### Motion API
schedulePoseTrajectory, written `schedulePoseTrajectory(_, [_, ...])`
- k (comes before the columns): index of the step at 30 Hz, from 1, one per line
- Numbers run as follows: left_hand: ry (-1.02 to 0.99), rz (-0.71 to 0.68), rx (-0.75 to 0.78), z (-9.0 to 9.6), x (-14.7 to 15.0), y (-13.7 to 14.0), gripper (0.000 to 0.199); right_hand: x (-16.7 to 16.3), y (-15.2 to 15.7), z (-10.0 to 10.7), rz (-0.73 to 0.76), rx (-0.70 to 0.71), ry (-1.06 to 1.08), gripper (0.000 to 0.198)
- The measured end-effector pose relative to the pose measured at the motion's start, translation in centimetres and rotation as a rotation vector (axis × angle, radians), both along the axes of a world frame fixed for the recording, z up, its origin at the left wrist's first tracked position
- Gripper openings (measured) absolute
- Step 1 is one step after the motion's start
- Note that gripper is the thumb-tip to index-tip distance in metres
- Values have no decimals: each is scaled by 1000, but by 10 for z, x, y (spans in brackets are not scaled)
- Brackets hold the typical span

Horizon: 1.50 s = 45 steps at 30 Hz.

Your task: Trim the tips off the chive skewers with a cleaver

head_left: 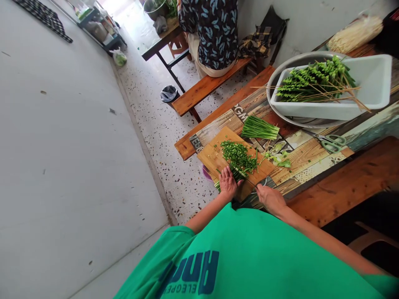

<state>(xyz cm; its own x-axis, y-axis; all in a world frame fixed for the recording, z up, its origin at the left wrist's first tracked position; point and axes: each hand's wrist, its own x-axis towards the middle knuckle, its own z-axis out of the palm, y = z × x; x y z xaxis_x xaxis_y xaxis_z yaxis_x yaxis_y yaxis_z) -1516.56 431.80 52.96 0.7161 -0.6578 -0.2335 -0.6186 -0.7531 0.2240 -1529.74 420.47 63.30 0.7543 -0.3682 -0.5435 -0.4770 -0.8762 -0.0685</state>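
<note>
Patterned counter (307, 158): L hand (228, 182) pins greens (238, 172), prob. soft, slippery, best held nr cut end; R hand (270, 199) grips knife (250, 182).

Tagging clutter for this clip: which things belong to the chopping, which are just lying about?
Chopping:
- knife, in the right hand
- stalks, under the left hand
- board
- chopped greens
- bundle beside the board, probably

Lying about, as far as I can judge:
- scissors
- tray of skewered greens
- bin on the floor
</note>
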Motion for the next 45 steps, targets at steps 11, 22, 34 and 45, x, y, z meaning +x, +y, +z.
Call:
schedulePoseTrajectory(11, [-19, -31, 31, -5, -2, -2, 83, 11, 0, 6, -10, 18, 66, 36])
schedulePoseTrajectory(22, [-22, -54, 55, -11, -3, -2, 83, 15, -3, 1, -18, 41, 111, 35])
schedulePoseTrajectory(34, [-47, -74, 77, -13, -3, 0, 83, 8, -5, 3, -29, 59, 68, 36])
schedulePoseTrajectory(45, [-12, -61, 111, -17, 1, -4, 79, 40, -8, -12, -63, 76, 52, 41])
